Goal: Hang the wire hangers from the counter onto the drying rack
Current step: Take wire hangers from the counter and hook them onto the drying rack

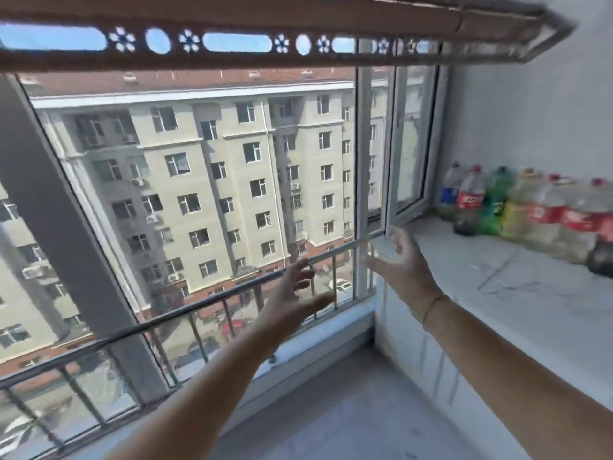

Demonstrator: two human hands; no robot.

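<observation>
The fingers [306, 272] of the left hand [292, 295] are spread wide and straight, holding nothing, with the palm turned toward the right and the thumb stretched out below it. The fingers [399, 235] of the right hand [403, 260] are also wide and loosely curled, empty, with the palm facing left toward the other hand. The two hands are held out in front of the person at about the same height, near each other but apart. A thin red string [431, 307] circles the right wrist.

Behind the left hand runs a metal railing [185, 312] with upright bars, set along a large window [199, 180] that looks out on a pale apartment block and parked cars below. Behind the right hand, a narrow window sash [411, 144] stands ajar in the corner.

To the right, a white marbled tabletop [517, 287] runs along the wall. A row of plastic bottles [517, 207] stands along its back edge, some with red labels, one green, one yellow. No wire hangers can be made out on the tabletop in the part that shows.

Overhead, the drying rack [232, 44] crosses the top of the view: a brown rail pierced with oval and flower-shaped holes. Nothing can be seen hanging from it. The floor [331, 410] below is plain grey.
</observation>
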